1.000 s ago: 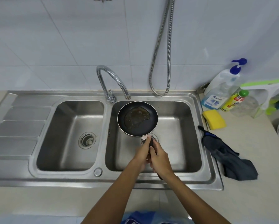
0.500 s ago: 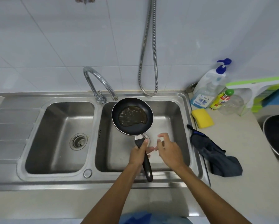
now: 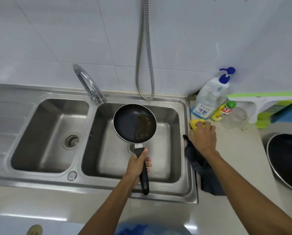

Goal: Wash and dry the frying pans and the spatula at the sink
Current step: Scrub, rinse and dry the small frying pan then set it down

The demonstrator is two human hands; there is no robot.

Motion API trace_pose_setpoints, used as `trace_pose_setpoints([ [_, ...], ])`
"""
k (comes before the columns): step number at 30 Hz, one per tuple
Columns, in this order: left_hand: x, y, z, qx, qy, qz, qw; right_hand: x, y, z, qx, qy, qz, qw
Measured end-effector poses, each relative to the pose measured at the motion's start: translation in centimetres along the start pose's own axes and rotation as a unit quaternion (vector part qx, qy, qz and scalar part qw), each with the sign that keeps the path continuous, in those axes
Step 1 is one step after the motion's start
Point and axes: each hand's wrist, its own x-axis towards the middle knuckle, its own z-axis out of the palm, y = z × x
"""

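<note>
Left hand [image 3: 138, 164] clasping handle of round black frying pan [image 3: 130, 122] over steel sink [image 3: 167, 99], right hand [image 3: 203, 136] outstretched, fingers curled, seemingly gripping yellow sponge [image 3: 194, 125] at counter [image 3: 235, 158] left edge.

The pump bottle [image 3: 209, 97] carried a blue-and-white label reading "Kosso", the vowels uncertain. The yellow bottle [image 3: 221, 111] just beside it bore a red label, its lettering too blurred to read.

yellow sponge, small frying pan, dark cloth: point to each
yellow sponge [image 3: 194, 125]: head view, its bare left corner.
small frying pan [image 3: 126, 123]: head view, clean left half of its inside.
dark cloth [image 3: 208, 182]: head view, lower folds by the sink's edge.
</note>
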Motion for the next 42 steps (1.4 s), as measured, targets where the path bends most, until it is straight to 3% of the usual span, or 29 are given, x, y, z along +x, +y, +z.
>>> trace_pose_setpoints([
  [7, -0.6, -0.5, 1.3, 0.000, 0.044, 0.008, 0.999, 0.7, 0.6, 1.0, 0.005, -0.026, 0.013, 1.000],
  [18, -0.4, -0.7, 1.0, 0.030, 0.105, 0.027, 0.994, 1.8, 0.1, 0.0, 0.108, -0.067, 0.039, 0.991],
  [23, 0.1, -0.8, -0.1, 0.103, 0.142, 0.035, 0.984, 1.0, -2.2, -2.2, 0.184, -0.052, 0.016, 0.981],
  [30, 1.2, -1.3, -2.6, 0.284, 0.172, 0.035, 0.943, -1.5, -6.0, -3.7, 0.255, -0.074, -0.031, 0.964],
  [37, -0.5, 0.4, -4.9, 0.391, 0.157, 0.057, 0.905, -3.2, -8.9, -4.0, 0.256, -0.068, -0.065, 0.962],
  [42, -0.3, 1.2, -7.0, 0.306, 0.065, 0.063, 0.948, -3.3, -11.6, -3.6, 0.275, -0.096, -0.093, 0.952],
])
